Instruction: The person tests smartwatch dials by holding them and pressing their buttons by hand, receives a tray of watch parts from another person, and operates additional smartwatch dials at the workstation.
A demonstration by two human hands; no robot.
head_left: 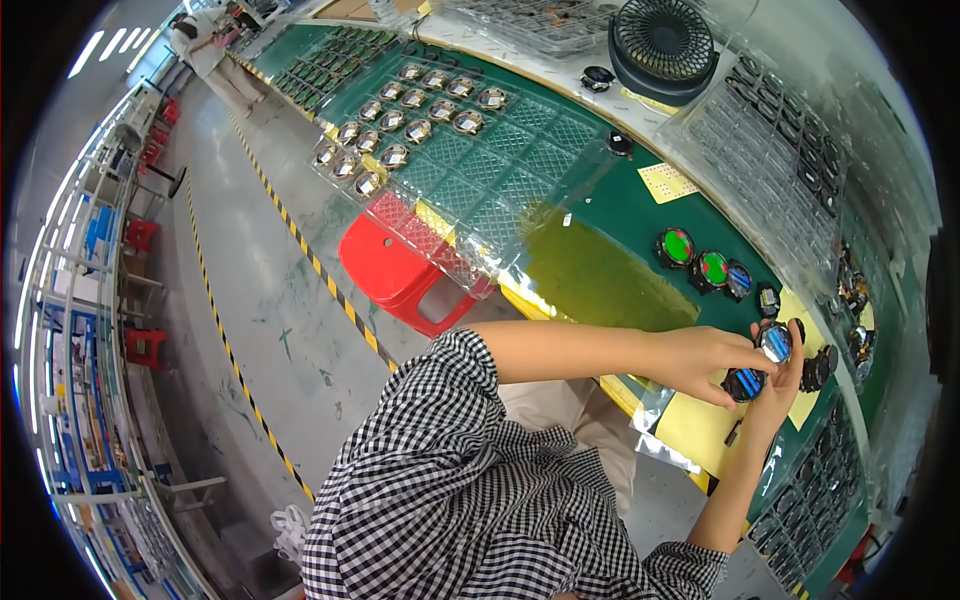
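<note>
My left hand (pixel 705 362) reaches in from the left, its thumb and fingers closed around a black round device (pixel 743 384) with a blue-striped face. My right hand (pixel 785 385) comes up from below and holds a second round device (pixel 774 342), also blue-striped, between its fingers. The two devices are close together, one above the other. Just right of my right hand lies a dark round part (pixel 820 367). Above the hands is a small dark device (pixel 768 300). Farther up sit round devices with green faces (pixel 678 246) and one with a blue face (pixel 738 281).
Clear trays of round metallic parts (pixel 417 130) cover the green table's far left. A black fan (pixel 664 45) stands at the back. Dark parts fill trays at right (pixel 790 130) and lower right (pixel 815 500). A red stool (pixel 390 260) is beside the table; a person (pixel 208 55) stands far off.
</note>
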